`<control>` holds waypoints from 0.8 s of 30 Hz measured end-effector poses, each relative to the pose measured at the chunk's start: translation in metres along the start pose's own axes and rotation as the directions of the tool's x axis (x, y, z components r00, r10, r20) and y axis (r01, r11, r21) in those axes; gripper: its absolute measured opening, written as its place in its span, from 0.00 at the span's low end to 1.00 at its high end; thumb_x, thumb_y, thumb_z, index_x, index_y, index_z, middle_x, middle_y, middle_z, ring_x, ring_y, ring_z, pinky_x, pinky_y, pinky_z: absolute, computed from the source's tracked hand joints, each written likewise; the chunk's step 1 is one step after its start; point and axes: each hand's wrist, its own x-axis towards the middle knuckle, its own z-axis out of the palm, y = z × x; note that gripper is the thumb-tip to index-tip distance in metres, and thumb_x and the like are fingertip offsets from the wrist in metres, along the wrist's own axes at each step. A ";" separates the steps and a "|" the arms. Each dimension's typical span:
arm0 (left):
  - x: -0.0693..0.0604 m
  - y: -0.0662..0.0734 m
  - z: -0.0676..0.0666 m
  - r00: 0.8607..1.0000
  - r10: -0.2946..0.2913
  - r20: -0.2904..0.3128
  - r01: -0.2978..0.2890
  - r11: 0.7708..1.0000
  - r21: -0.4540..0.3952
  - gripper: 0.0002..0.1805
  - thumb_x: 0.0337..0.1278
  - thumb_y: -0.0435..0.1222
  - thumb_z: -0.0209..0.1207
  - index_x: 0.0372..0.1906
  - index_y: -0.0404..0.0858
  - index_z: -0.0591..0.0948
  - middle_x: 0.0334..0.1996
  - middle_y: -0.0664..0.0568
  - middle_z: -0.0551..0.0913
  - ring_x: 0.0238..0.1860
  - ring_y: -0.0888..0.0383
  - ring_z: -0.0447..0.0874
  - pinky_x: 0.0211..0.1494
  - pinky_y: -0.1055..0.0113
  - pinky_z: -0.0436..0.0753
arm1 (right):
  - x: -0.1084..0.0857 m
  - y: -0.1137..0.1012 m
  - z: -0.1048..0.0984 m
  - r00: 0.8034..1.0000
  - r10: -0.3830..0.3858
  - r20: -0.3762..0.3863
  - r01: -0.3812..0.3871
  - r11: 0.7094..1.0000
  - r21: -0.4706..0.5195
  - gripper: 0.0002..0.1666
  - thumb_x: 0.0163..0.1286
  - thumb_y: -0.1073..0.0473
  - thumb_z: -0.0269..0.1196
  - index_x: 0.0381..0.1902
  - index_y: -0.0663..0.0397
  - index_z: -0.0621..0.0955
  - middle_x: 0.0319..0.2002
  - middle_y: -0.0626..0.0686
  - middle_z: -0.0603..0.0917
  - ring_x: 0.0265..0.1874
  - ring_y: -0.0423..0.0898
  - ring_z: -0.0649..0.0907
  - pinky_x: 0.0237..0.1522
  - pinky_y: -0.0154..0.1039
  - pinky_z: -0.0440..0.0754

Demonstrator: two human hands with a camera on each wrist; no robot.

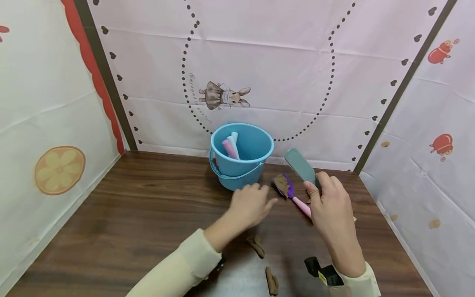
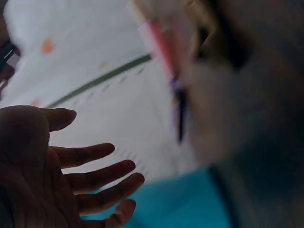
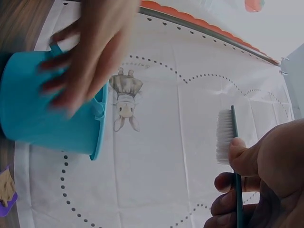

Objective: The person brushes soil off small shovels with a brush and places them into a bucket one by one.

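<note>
Head view high, bucket (image 1: 237, 170) seemingly in all

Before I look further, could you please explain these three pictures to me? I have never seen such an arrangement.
There is no machine here: the left grip and the right grip are a person's bare hands. The wide picture comes from a camera worn on the head, looking forward and down. The other two come from cameras on the wrists; the left one is blurred.

On the dark wooden tabletop stands a blue bucket with pink and pale-blue sticks inside. Nearby lies a purple scoop with a pink handle and something brown in it. Nearer the person lie two brown pieces; I cannot tell their material.

The right grip holds a grey-green brush with white bristles. The left grip is empty, fingers apart, in front of the bucket.
</note>
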 end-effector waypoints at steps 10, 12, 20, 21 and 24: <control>0.049 0.072 0.057 0.979 0.061 0.196 -0.056 0.998 -0.032 0.30 0.70 0.64 0.48 0.65 0.52 0.76 0.56 0.54 0.83 0.51 0.52 0.85 0.44 0.52 0.84 | 0.005 0.017 -0.011 0.997 0.074 0.031 -0.073 0.997 -0.030 0.21 0.79 0.46 0.55 0.51 0.60 0.79 0.35 0.60 0.78 0.32 0.56 0.77 0.32 0.49 0.72; 0.051 0.078 0.062 0.975 0.076 0.210 -0.067 0.996 -0.052 0.30 0.70 0.64 0.49 0.67 0.55 0.74 0.57 0.55 0.83 0.52 0.53 0.85 0.46 0.52 0.84 | 0.008 0.024 -0.013 0.993 0.105 0.050 -0.103 0.994 -0.043 0.23 0.79 0.45 0.54 0.52 0.60 0.79 0.35 0.61 0.78 0.33 0.57 0.77 0.32 0.50 0.72; 0.059 0.095 0.076 0.967 0.060 0.248 -0.039 0.995 -0.089 0.27 0.73 0.64 0.44 0.72 0.66 0.69 0.60 0.59 0.82 0.53 0.54 0.84 0.47 0.54 0.83 | 0.016 0.038 -0.016 0.979 0.182 0.090 -0.175 0.982 -0.076 0.25 0.81 0.43 0.50 0.52 0.59 0.77 0.36 0.61 0.77 0.35 0.59 0.76 0.33 0.50 0.70; 0.060 0.097 0.078 0.966 0.032 0.255 -0.013 0.997 -0.076 0.27 0.73 0.64 0.43 0.71 0.65 0.70 0.59 0.57 0.82 0.51 0.54 0.84 0.46 0.54 0.83 | 0.016 0.038 -0.016 0.979 0.182 0.090 -0.175 0.981 -0.079 0.25 0.81 0.43 0.50 0.53 0.59 0.77 0.36 0.61 0.77 0.34 0.59 0.76 0.33 0.50 0.70; 0.065 0.103 0.081 0.958 -0.055 0.281 0.058 0.998 -0.003 0.26 0.73 0.62 0.45 0.69 0.61 0.72 0.60 0.51 0.81 0.49 0.52 0.85 0.44 0.55 0.83 | 0.015 0.036 -0.017 0.978 0.189 0.085 -0.182 0.980 -0.081 0.24 0.80 0.43 0.51 0.52 0.59 0.78 0.35 0.60 0.76 0.33 0.58 0.76 0.31 0.49 0.69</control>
